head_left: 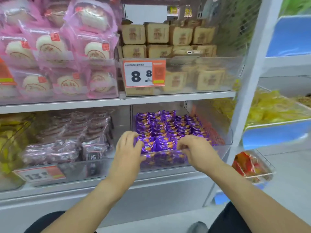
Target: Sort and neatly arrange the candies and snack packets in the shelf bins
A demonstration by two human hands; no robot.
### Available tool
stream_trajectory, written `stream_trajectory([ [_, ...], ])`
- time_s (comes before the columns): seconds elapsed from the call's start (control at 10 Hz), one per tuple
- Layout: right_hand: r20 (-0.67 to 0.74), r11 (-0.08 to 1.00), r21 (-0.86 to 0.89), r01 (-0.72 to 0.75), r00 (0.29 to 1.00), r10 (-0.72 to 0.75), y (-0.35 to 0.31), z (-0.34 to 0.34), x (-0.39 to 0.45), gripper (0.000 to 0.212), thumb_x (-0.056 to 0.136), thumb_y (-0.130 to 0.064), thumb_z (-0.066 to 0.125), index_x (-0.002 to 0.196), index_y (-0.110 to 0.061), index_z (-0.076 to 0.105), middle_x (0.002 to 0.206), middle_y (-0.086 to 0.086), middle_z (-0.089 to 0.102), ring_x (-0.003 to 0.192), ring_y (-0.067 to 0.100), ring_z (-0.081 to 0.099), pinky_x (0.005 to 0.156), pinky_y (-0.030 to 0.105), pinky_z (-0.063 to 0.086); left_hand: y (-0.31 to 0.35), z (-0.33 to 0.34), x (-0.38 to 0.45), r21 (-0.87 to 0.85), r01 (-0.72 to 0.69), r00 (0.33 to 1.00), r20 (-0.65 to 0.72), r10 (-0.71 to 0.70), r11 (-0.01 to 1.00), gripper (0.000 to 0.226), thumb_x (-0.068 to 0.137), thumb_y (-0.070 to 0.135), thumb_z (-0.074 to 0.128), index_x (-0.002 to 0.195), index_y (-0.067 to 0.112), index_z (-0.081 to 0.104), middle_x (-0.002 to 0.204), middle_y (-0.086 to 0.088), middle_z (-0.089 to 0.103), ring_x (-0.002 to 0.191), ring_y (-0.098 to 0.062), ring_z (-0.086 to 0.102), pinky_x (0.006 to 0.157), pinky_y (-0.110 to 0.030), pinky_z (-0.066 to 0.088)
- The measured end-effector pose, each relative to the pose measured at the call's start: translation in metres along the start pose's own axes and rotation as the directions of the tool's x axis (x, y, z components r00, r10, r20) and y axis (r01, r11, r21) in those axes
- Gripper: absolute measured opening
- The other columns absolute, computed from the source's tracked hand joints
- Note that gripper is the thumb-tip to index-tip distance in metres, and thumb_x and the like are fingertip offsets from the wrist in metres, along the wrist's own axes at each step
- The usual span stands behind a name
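Note:
Several purple candy packets point(168, 128) lie in rows inside a clear shelf bin point(218, 148) on the lower shelf. My left hand point(127, 148) reaches over the bin's front wall, its curled fingers on the front-left purple packets. My right hand point(196, 150) is at the front right of the same bin, fingertips pinching a purple packet by the front row. Both forearms come up from the bottom of the view.
Dark brownish-pink packets point(70, 137) fill the bin to the left, behind a price tag point(40, 174). Above are pink cake packs point(58, 52) and beige boxed cakes point(168, 41) with an 8.8 tag point(143, 73). A white upright point(249, 81) separates side bins with yellow point(269, 106) and red snacks point(249, 163).

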State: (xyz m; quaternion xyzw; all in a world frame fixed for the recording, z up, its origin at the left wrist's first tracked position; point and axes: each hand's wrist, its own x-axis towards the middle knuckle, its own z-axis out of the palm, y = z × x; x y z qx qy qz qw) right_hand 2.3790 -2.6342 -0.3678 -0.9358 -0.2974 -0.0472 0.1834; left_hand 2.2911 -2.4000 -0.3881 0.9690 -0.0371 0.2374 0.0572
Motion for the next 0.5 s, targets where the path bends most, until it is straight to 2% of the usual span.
stream_trajectory([
  [0.1,0.027,1.0,0.014,0.021,0.999,-0.022,-0.001,-0.002,0.0,0.025,0.082,0.001,0.063,0.092,-0.02,0.07,0.095,-0.006,0.068,0.089,0.021,0.061,0.08,0.036,0.05,0.005,0.0,-0.002,-0.149,0.034,0.999,-0.032,-0.04,0.988,0.036,0.072,0.003,0.083,0.099,0.003,0.06,0.129,-0.017,0.044,0.126,-0.028,0.035,0.102,-0.02,0.033],
  [0.2,0.028,1.0,0.012,0.015,0.999,-0.015,-0.006,-0.005,-0.001,0.026,0.085,0.001,0.06,0.097,-0.019,0.072,0.098,-0.003,0.07,0.092,0.02,0.06,0.081,0.033,0.049,0.007,-0.006,-0.001,-0.198,0.094,0.996,0.007,-0.094,0.976,0.043,0.074,0.006,0.083,0.11,-0.002,0.061,0.13,-0.016,0.046,0.129,-0.022,0.03,0.108,-0.011,0.012],
  [0.3,0.119,0.998,-0.042,-0.052,0.991,0.056,-0.013,-0.013,-0.001,0.029,0.086,-0.002,0.063,0.104,-0.024,0.072,0.105,-0.003,0.069,0.097,0.021,0.062,0.082,0.035,0.053,0.007,-0.021,0.0,-0.189,0.092,0.995,0.061,-0.081,0.978,0.047,0.086,0.016,0.072,0.127,0.0,0.056,0.137,-0.008,0.043,0.137,-0.018,0.029,0.111,-0.014,0.016],
  [0.4,0.112,0.997,-0.078,-0.019,0.993,0.028,-0.032,-0.027,0.001,0.023,0.091,-0.02,0.065,0.113,-0.024,0.07,0.115,0.0,0.064,0.107,0.022,0.061,0.087,0.039,0.054,0.004,-0.041,0.003,-0.209,0.059,0.993,0.109,-0.036,0.976,0.042,0.093,0.021,0.061,0.131,0.006,0.055,0.137,-0.003,0.046,0.135,-0.017,0.035,0.111,-0.023,0.029],
  [0.5,0.019,0.995,0.068,0.068,0.997,-0.069,-0.057,-0.042,0.0,0.025,0.094,-0.029,0.061,0.117,-0.021,0.066,0.113,-0.001,0.064,0.104,0.017,0.061,0.089,0.037,0.052,-0.002,-0.062,0.008,-0.229,0.038,0.993,0.117,-0.011,0.973,0.025,0.094,0.026,0.058,0.115,0.015,0.064,0.117,0.003,0.059,0.113,-0.015,0.052,0.098,-0.031,0.045],
])
